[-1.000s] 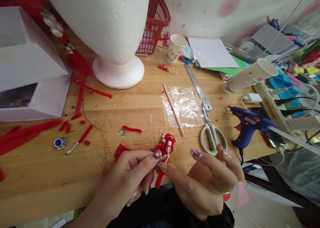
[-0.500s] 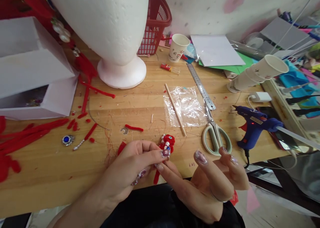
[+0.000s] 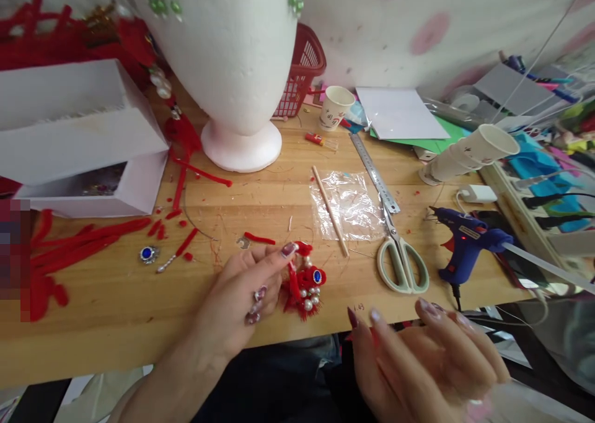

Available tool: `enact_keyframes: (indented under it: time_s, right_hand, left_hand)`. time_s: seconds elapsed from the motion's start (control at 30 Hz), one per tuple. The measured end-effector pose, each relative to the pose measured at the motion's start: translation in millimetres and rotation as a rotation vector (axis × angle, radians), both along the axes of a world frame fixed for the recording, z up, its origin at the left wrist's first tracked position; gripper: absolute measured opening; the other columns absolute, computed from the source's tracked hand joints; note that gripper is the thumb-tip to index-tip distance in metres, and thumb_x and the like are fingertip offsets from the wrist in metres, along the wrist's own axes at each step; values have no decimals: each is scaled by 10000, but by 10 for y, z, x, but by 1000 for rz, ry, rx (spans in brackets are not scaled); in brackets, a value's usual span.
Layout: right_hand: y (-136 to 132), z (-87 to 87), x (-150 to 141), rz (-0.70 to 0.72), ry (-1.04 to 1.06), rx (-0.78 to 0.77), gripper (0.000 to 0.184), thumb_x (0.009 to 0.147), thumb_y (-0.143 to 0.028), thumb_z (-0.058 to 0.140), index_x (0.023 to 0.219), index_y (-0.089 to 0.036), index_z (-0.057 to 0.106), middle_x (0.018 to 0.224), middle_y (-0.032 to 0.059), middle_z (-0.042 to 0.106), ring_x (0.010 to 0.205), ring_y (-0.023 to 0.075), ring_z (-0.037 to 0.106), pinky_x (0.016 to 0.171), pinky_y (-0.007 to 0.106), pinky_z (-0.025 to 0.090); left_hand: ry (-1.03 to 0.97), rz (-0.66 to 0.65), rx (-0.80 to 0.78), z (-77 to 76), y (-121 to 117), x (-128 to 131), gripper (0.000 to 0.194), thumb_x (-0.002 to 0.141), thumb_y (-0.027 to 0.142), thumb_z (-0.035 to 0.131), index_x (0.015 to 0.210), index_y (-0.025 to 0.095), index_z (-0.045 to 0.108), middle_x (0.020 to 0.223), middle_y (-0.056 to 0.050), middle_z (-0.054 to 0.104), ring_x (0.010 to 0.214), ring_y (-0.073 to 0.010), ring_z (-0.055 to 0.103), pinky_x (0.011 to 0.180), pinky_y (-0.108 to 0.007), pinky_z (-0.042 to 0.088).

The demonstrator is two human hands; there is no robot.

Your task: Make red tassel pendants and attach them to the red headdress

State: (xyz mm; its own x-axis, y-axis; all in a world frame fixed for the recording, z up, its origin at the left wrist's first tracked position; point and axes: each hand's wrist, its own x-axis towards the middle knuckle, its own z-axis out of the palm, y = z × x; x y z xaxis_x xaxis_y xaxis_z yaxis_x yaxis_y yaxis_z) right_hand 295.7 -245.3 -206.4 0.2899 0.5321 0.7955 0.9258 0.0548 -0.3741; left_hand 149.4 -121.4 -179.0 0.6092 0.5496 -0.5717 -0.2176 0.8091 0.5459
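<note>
Between the thumb and fingers of my left hand (image 3: 251, 293) is pinched a red fuzzy ornament (image 3: 304, 283) with white pearls, a blue gem in a silver setting and a short red fringe. It hangs just above the table's front part. My right hand (image 3: 427, 361) is apart from it, at the front right below the scissors, fingers spread and slightly blurred; I see nothing in it. Left of my left hand lie a loose blue gem brooch (image 3: 147, 254) and a red fuzzy stem with a silvery beaded end (image 3: 177, 249). A short red fuzzy stem (image 3: 259, 238) lies just beyond.
Scissors (image 3: 402, 262), a steel ruler (image 3: 374, 172), a wooden stick (image 3: 331, 212) and a plastic bag (image 3: 357, 206) lie mid-table. A blue glue gun (image 3: 469, 240) with a lit red light sits right. A white foam head (image 3: 242, 144), white box (image 3: 139, 181) and paper cups (image 3: 469, 153) stand behind.
My right hand has come away from the ornament and moved right and down. The ornament has turned, showing its pearls and fringe. The view has shifted slightly.
</note>
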Motion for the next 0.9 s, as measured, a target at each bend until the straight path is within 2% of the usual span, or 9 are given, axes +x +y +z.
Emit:
enact_keyframes:
  time_s: [0.07, 0.17, 0.33, 0.4, 0.47, 0.63, 0.8, 0.87, 0.9]
  right_hand:
    - [61, 35, -8, 32, 13, 94, 211, 743, -64, 798, 851, -228, 720, 903, 26, 633, 911, 182, 607, 799, 328, 513]
    - [102, 47, -43, 153, 203, 81, 215, 771, -13, 749, 880, -191, 697, 786, 10, 670, 702, 147, 645, 614, 282, 531]
    - [66, 20, -137, 191, 401, -116, 164, 862, -65, 672, 915, -217, 699, 833, 9, 741, 738, 154, 708, 646, 275, 565]
    - [62, 17, -165, 210, 443, -183, 150, 895, -88, 643, 941, -225, 685, 790, -14, 732, 706, 131, 698, 658, 253, 550]
    - [75, 20, -194, 227, 489, -225, 122, 951, -145, 580, 879, -219, 646, 689, -30, 682, 628, 113, 657, 609, 237, 511]
    - [120, 18, -283, 351, 660, -248, 378, 1043, -271, 391, 688, -204, 501, 575, -24, 549, 511, 102, 524, 500, 242, 383]
    - [151, 35, -328, 438, 819, -239, 514, 1008, -381, 493, 532, -188, 476, 493, -22, 474, 480, 111, 478, 487, 254, 354]
    - [182, 67, -331, 468, 956, -191, 593, 1002, -421, 494, 461, -183, 444, 447, -20, 436, 467, 112, 483, 488, 253, 370]
    - [201, 88, -329, 485, 1059, -175, 606, 1004, -439, 480, 456, -181, 470, 454, -11, 465, 480, 117, 510, 498, 254, 395]
  left_hand:
    - [30, -23, 52, -3, 2, -26, 395, 666, 448, 843, 643, 183, 551, 346, 134, 319, 314, -6, 123, 302, -140, 110]
    - [92, -72, 135, 12, -28, -50, 405, 695, 523, 805, 664, 178, 596, 352, 116, 337, 317, -15, 155, 313, -155, 109]
    - [210, -98, 258, 16, -62, -108, 454, 660, 583, 797, 770, 151, 712, 393, 93, 385, 340, -31, 205, 323, -183, 113]
    - [225, -105, 268, 4, -62, -150, 454, 655, 573, 803, 796, 147, 728, 424, 83, 427, 347, -29, 223, 326, -186, 120]
    - [239, -103, 256, -9, -66, -193, 445, 654, 561, 811, 805, 150, 730, 429, 88, 423, 349, -26, 226, 329, -182, 130]
    - [198, -49, 158, -17, -103, -229, 436, 594, 543, 858, 706, 158, 687, 374, 120, 326, 330, -13, 181, 330, -169, 122]
    - [139, 6, 82, -41, -124, -193, 443, 524, 499, 906, 653, 163, 646, 359, 125, 345, 320, -4, 185, 324, -150, 133]
    - [128, 25, 78, -60, -131, -192, 449, 511, 497, 913, 665, 165, 652, 361, 124, 356, 320, -4, 190, 323, -147, 138]
    - [125, 32, 79, -68, -135, -195, 449, 505, 494, 917, 672, 165, 660, 362, 124, 357, 321, -4, 191, 324, -146, 139]
